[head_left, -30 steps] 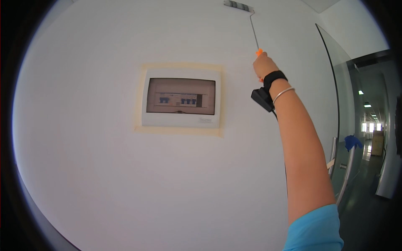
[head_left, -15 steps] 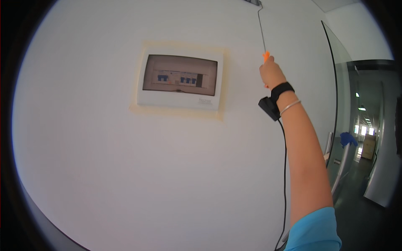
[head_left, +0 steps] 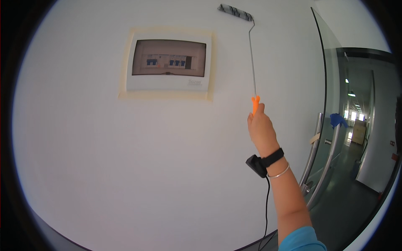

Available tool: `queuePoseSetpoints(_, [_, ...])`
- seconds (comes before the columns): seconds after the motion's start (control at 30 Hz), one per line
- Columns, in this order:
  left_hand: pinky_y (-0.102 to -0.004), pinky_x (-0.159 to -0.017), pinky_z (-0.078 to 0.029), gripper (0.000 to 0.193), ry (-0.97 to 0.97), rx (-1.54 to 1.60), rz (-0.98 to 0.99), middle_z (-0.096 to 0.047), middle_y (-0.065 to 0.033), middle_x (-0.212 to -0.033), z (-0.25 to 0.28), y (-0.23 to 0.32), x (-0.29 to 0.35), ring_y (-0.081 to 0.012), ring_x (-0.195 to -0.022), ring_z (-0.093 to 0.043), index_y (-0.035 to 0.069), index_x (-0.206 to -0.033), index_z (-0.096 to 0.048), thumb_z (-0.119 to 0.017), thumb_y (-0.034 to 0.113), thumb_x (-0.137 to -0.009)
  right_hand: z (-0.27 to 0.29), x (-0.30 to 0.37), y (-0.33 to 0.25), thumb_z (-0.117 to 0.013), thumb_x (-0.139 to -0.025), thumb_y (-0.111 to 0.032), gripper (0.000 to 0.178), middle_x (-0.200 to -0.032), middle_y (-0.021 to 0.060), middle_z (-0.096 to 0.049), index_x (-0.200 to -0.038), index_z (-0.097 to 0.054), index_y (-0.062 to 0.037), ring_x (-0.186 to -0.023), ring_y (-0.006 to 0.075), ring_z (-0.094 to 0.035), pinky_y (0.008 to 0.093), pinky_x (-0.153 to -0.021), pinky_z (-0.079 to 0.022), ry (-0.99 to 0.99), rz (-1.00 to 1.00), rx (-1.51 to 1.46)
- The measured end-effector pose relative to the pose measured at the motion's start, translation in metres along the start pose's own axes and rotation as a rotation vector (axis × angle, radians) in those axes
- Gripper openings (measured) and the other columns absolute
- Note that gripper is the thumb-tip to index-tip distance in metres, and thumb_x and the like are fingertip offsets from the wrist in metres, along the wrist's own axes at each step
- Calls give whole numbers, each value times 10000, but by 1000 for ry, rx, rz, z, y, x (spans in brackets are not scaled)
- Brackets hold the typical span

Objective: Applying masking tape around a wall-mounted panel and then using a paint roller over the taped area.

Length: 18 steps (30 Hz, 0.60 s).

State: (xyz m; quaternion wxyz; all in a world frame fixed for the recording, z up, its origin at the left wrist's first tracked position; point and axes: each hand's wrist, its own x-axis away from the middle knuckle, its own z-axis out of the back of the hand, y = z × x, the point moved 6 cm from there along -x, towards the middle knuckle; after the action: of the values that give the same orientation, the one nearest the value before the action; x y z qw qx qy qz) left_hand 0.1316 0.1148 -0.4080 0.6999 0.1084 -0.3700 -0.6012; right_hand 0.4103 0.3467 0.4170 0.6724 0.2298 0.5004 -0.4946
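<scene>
My right hand [head_left: 263, 129] is closed around the orange handle of a paint roller [head_left: 253, 62]. The roller's thin metal rod runs upward from my fist to a grey, dark-striped roller sleeve [head_left: 235, 12], which lies against the white wall [head_left: 167, 159] near the top. Left of the roller, a white electrical distribution box [head_left: 167, 85] with a tinted window is set in the wall. Yellowish masking tape [head_left: 121, 67] frames the box. My left hand does not appear.
On the right stands a glass door [head_left: 331, 83] with long metal handles [head_left: 313, 146]. A blue cloth [head_left: 337, 120] hangs on one handle. Beyond lies a corridor with a cardboard box [head_left: 358, 131]. A black cable [head_left: 267, 209] hangs from the strapped device [head_left: 256, 166] on my right wrist.
My right hand has come down with the paint roller, and the whole sleeve now shows. The view has shifted slightly, so the box appears higher and further left.
</scene>
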Motion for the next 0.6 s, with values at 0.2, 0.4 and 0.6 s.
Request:
queuePoseSetpoints(0.2, [-514, -823, -513, 255, 39, -40, 16, -669, -273, -1008, -39, -35, 1, -421, -988, -645, 61, -1012, -692, -576, 257, -898, -17, 61, 9, -518, -973, -154, 313, -670, 217, -618, -1163, -390, 60, -611, 383, -649, 425, -507, -540, -42, -28, -29])
queuePoseSetpoints(0.4, [-493, -836, -512, 264, 58, 54, 53, -687, -236, -1009, 32, 31, 81, -401, -978, -657, 75, -1028, -703, -582, 266, -893, -18, 115, 7, -529, -971, -155, 308, -645, 198, -597, -1154, -393, 52, -583, 365, -639, 408, -478, -529, -108, -38, -56])
queuePoseSetpoints(0.6, [-484, -817, -514, 261, 3, 86, 14, -690, -240, -965, 51, 50, 80, -406, -934, -665, 67, -983, -720, -577, 261, -883, -34, 153, 18, -534, -974, -166, 298, -638, 172, -590, -1139, -398, 42, -574, 332, -639, 380, -465, -535, -190, -51, 3])
